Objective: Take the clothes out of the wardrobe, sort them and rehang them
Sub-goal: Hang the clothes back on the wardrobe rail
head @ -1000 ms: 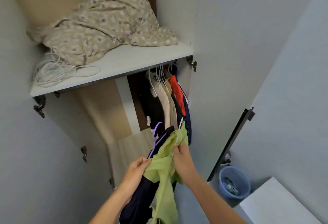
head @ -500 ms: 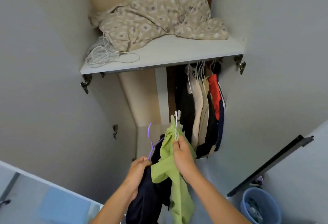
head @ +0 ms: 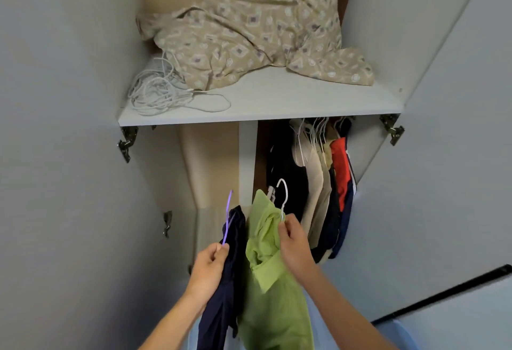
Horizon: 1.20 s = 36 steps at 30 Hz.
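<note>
Evidently light, limp cloth: left hand pinching purple hanger, right hand pinching white hanger; best taken at necks.

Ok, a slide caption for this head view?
Left hand holds navy garment, right hand green shirt's hanger.

The hands have parted, separating green shirt from navy garment
</note>
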Available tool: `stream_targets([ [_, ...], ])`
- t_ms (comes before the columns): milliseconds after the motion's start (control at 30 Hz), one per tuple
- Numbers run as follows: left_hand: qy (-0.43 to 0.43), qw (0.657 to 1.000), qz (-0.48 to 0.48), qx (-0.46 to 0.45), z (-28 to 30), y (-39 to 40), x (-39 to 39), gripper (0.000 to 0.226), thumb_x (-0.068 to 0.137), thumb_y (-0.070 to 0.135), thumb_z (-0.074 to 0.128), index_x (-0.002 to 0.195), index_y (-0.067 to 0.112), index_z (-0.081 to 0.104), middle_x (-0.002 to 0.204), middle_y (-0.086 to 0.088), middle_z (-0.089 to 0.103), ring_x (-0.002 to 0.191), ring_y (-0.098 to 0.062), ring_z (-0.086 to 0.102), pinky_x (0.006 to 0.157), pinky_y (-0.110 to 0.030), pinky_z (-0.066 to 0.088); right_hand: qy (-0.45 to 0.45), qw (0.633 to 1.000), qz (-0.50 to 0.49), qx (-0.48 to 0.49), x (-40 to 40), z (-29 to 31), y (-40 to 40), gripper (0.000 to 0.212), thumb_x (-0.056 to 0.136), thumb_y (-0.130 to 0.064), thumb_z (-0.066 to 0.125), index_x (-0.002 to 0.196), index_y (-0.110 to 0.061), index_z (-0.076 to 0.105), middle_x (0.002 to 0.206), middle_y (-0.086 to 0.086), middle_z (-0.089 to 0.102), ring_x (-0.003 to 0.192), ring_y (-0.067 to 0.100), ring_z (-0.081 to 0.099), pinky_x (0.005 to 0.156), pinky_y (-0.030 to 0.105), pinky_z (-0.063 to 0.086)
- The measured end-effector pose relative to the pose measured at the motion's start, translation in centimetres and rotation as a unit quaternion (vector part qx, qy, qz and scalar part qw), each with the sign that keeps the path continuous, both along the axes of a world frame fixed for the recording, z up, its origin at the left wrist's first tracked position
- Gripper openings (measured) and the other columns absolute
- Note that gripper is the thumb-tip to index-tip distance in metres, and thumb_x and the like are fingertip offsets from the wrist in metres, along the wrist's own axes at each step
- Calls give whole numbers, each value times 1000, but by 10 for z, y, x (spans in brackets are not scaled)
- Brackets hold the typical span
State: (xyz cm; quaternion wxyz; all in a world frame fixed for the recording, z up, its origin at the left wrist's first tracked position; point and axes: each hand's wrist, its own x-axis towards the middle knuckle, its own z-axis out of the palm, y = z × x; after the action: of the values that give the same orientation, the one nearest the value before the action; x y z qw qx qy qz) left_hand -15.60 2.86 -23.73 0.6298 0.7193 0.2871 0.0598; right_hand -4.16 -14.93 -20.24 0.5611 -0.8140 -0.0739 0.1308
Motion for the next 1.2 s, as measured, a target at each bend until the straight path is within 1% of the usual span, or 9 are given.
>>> stream_targets([
  [233,-49,999,-10,2,1,27,53,47,108,30,56,74,4,38,69,-4,39,67,-20,36,69,-36,32,-80,997,-18,-8,49,16,27,26,108,-15,48,83,-16,42,69,-4,42,57,5,36,53,24,34],
  [367,-77,997,0,33,15,29,93,42,108,22,57,71,12,40,66,-1,36,64,-18,32,64,-34,27,-100,995,-10,1,83,18,35,21,108,-15,50,86,-14,49,66,-7,45,54,5,37,52,26,34],
  [467,-93,994,9,56,19,31,124,40,108,19,56,71,14,42,64,1,33,60,-12,30,55,-26,25,-113,994,-7,8,114,14,39,20,107,-14,51,89,-7,50,65,-6,45,53,5,36,50,25,33],
  [600,-97,991,32,89,12,36,172,41,108,20,56,70,15,41,60,5,32,58,-10,29,53,-26,25,-127,992,-1,6,166,-3,49,20,107,-13,50,88,-6,48,65,-3,43,52,6,34,51,31,33],
  [700,-101,988,51,101,4,39,206,42,108,20,56,69,15,42,58,8,35,57,-9,32,55,-27,28,-160,987,8,-14,210,-16,57,24,106,-16,50,83,-12,44,65,-5,40,53,7,34,52,36,35],
  [867,-113,982,75,128,-11,50,257,41,107,20,56,69,15,44,56,7,37,53,-8,33,50,-24,28,-209,977,13,-43,272,-32,71,27,106,-20,50,80,-20,41,63,-3,41,55,11,40,56,46,40],
  [1000,-114,976,91,164,-22,62,292,42,106,20,59,67,16,43,54,8,37,53,-8,33,56,-31,29,-244,968,10,-60,299,-35,86,31,105,-18,49,77,-24,39,62,-4,44,54,12,41,54,39,35],
  [1100,-122,969,85,195,-28,66,310,43,105,21,59,66,17,41,54,9,36,53,-9,31,55,-30,28,-250,965,0,-81,314,-38,97,20,105,-21,46,85,-21,46,69,-3,52,63,21,54,59,41,42],
  [1200,-121,967,81,208,-37,70,327,44,105,23,59,66,17,42,53,10,36,55,-13,31,59,-37,30,-260,961,-21,-89,329,-43,104,14,105,-23,45,91,-21,47,79,3,60,76,33,62,63,41,47],
])
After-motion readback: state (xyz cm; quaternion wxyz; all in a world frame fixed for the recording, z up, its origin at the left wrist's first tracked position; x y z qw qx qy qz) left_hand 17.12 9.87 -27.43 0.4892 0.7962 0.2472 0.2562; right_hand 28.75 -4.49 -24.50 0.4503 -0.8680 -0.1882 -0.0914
